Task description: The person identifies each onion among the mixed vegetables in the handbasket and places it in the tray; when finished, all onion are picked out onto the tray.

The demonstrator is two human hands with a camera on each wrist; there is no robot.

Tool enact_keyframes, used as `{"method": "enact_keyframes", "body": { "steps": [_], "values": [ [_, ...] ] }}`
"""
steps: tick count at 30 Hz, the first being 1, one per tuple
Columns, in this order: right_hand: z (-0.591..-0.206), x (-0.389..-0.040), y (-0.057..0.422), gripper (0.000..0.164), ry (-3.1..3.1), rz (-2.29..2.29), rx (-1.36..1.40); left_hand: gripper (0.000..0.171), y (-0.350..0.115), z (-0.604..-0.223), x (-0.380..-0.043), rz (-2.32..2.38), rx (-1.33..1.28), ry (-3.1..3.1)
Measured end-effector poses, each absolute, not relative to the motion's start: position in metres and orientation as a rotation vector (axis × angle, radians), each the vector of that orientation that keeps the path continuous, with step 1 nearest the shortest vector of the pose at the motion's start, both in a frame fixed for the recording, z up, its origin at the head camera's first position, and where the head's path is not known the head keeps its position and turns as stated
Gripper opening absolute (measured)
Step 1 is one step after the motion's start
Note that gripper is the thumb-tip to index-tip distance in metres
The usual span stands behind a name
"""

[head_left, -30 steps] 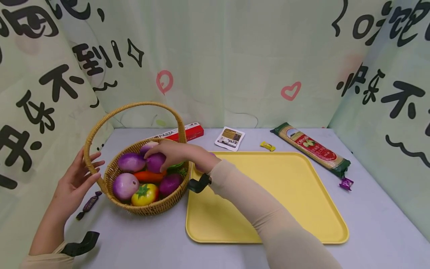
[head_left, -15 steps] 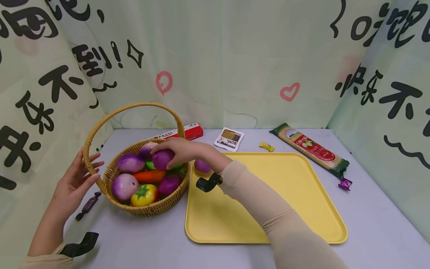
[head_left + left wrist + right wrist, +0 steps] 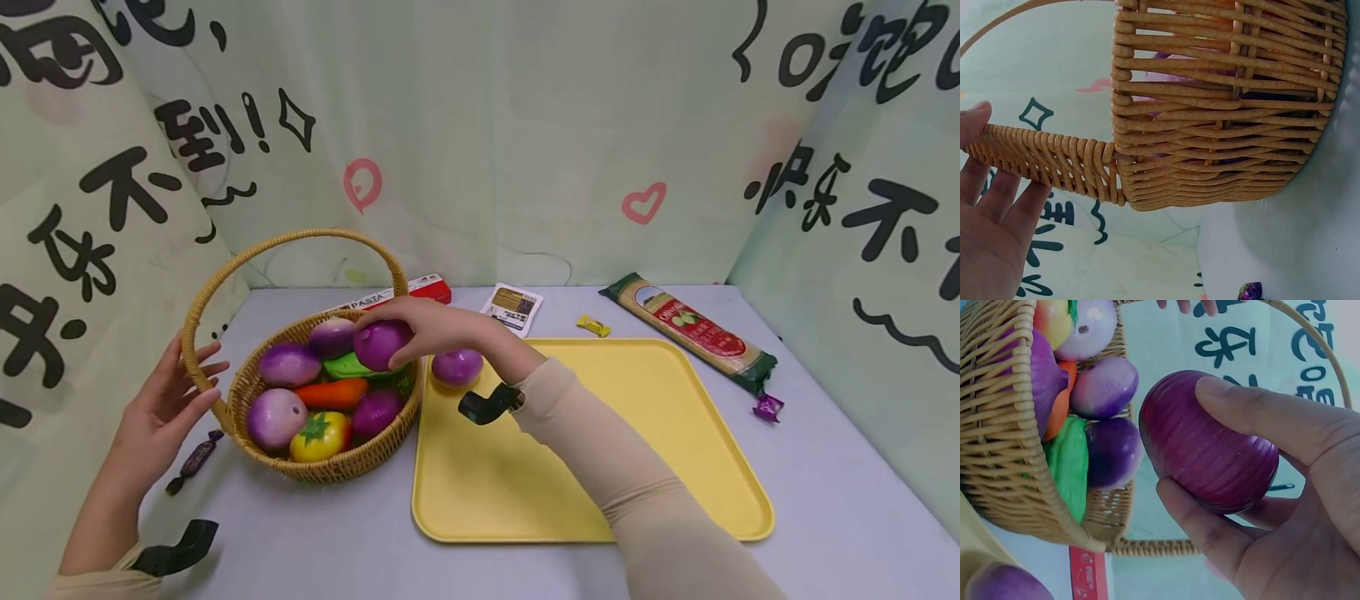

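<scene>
Purple onion (image 3: pixel 1210 444), gripped by right hand (image 3: pixel 435 323), had shifted toward tray (image 3: pixel 525 483), clear of green vegetable (image 3: pixel 1067 469); left hand (image 3: pixel 165 407) held basket handle (image 3: pixel 1054 157)

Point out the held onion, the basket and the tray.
Onion (image 3: pixel 1204 450), right wrist view: middle of its ridged side.
Basket (image 3: pixel 1229 115), left wrist view: woven outer wall.
Tray (image 3: pixel 502 479), head view: bare yellow floor.

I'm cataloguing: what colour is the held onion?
The onion is streaky purple, clearest in the right wrist view.
</scene>
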State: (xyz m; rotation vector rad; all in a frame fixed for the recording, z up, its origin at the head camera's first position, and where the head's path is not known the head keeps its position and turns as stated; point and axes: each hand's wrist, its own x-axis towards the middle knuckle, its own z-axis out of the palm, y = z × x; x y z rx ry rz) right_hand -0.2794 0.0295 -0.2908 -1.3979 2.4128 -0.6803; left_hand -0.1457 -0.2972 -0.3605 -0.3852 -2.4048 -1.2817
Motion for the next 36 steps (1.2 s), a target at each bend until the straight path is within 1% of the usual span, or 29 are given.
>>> {"method": "enact_keyframes", "body": {
  "steps": [6, 14, 36],
  "values": [
    [-0.285, -0.279, 0.044, 0.055, 2.376, -0.802, -1.365, 0.082, -0.296, -0.36, -0.145, -1.272, -0.381, -2.405],
    [-0.277, -0.278, 0.068, 0.054, 2.361, -0.957, -1.228, 0.082, -0.297, -0.359, -0.145, -1.27, -0.387, -2.399],
    [-0.283, -0.282, 0.142, 0.058, 2.461, -1.073, -0.988, 0.086, -0.297, -0.361, -0.145, -1.283, -0.43, -2.361]
  ]
}}
